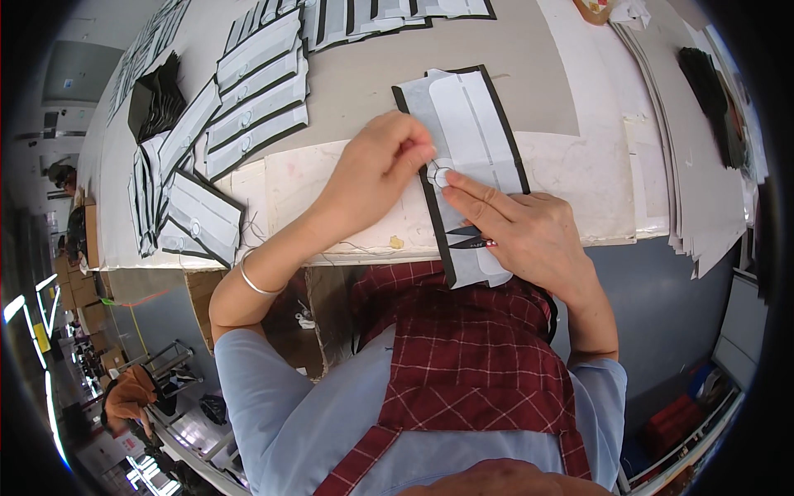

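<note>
A long white fabric panel with black edges lies in front of me, its near end hanging over the table edge. A small ring-shaped outline is on its left side. Just above the ring, my left hand is closed in a pinch on what looks like a thin dark thread. My right hand presses the panel beside the ring with two extended fingers. Small scissors are held under its palm, dark blades pointing left; most of their handle is hidden.
Stacks of similar panels cover the table's left and far side. A dark folded bundle stands among them. Grey sheets and a black bundle lie at the right. Loose threads are near the front edge, above an open carton.
</note>
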The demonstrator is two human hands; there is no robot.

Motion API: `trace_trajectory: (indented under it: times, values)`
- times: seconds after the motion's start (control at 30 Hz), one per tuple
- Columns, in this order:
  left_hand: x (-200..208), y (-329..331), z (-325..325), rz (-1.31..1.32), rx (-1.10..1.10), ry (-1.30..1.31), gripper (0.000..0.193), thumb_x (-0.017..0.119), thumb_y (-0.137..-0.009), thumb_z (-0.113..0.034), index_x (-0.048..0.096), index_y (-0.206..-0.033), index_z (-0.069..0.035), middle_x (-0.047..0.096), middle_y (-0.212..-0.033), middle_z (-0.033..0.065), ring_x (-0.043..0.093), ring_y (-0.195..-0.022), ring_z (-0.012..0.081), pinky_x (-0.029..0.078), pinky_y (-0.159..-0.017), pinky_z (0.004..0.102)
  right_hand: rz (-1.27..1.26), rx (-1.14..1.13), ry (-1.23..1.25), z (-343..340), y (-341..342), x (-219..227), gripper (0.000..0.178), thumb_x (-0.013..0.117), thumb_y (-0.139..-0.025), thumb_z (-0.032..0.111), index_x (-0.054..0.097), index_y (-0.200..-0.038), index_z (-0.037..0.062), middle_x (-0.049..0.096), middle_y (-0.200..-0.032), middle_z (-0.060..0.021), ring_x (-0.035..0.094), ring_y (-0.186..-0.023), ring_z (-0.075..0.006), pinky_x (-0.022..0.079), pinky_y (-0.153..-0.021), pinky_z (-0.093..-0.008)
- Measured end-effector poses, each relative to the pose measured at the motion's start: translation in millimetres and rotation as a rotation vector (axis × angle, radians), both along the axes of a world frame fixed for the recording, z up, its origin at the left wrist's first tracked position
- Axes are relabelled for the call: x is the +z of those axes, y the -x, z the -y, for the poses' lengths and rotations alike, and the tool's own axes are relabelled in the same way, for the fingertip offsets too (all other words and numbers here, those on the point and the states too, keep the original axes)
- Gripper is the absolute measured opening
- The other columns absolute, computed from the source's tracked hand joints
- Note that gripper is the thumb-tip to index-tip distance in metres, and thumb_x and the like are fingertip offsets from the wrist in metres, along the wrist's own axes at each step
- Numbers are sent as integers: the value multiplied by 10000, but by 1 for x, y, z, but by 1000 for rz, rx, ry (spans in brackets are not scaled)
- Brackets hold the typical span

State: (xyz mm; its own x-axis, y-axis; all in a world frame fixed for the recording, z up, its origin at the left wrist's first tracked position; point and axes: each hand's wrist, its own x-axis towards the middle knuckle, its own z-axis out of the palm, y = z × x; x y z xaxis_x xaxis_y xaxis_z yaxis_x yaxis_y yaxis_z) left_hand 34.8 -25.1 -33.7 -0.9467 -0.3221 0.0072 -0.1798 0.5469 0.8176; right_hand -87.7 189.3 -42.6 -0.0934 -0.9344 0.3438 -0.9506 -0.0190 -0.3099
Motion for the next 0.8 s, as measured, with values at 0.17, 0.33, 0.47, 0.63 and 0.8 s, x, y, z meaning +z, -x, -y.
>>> trace_trajectory:
  times: [0.17, 0.33, 0.47, 0.63, 0.8]
  values:
    - [0, 2, -6, -142, -45, 67, 116, 678, -918, -95, 581, -937, -35, 562, -846, 80, 528, -794, 209, 447, -720, 318, -9, -8, -16, 0, 0, -1, 551, 763, -668, 133, 697, -1215, 122, 665, -1331, 14, 625, -573, -122, 526, -551, -252]
    - [1, 1, 2, -56, -66, 221, 121, 675, -918, -89, 579, -931, -17, 575, -834, 87, 533, -750, 217, 444, -691, 329, 2, -2, -1, 1, 0, -1, 546, 757, -673, 127, 694, -1215, 125, 661, -1337, 14, 611, -559, -121, 520, -543, -255]
    - [11, -19, 19, 26, -6, 316, 130, 686, -895, -75, 581, -935, -9, 585, -831, 102, 541, -750, 255, 449, -685, 353, 6, 9, -26, -1, 0, -1, 557, 752, -673, 119, 686, -1226, 125, 643, -1364, 20, 597, -547, -117, 511, -535, -258]
    - [22, -52, 48, 144, 124, 749, 155, 708, -872, -79, 599, -950, -2, 611, -879, 110, 571, -789, 285, 474, -743, 386, -19, 0, -26, -1, 1, -2, 581, 743, -667, 104, 678, -1243, 132, 632, -1381, 29, 588, -544, -110, 502, -527, -256]
    - [14, -31, 22, -89, -93, 395, 167, 726, -861, -105, 625, -959, -15, 612, -1003, 100, 557, -954, 292, 466, -836, 397, -25, 7, -19, 0, 1, -6, 601, 735, -663, 90, 676, -1259, 144, 627, -1388, 30, 589, -550, -110, 501, -527, -258]
